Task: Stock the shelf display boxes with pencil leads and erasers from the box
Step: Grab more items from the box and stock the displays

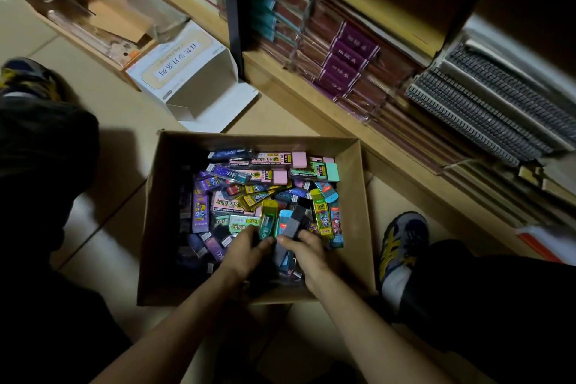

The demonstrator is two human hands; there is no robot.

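Observation:
An open cardboard box (358,196) on the floor holds several mixed pencil lead cases and erasers in purple, pink, green and blue. Both hands are inside it near the front. My left hand (246,248) grips a green translucent lead case (268,217) that stands upright. My right hand (307,254) holds a bundle of lead cases (291,223), blue and grey ones showing above its fingers. The lower parts of the held cases are hidden behind the fingers.
A white empty display box (193,78) lies on the floor behind the cardboard box. A second open carton (93,15) sits at the back left. Wooden shelves (374,140) with notebooks and spiral pads run along the right. My shoes (402,246) flank the box.

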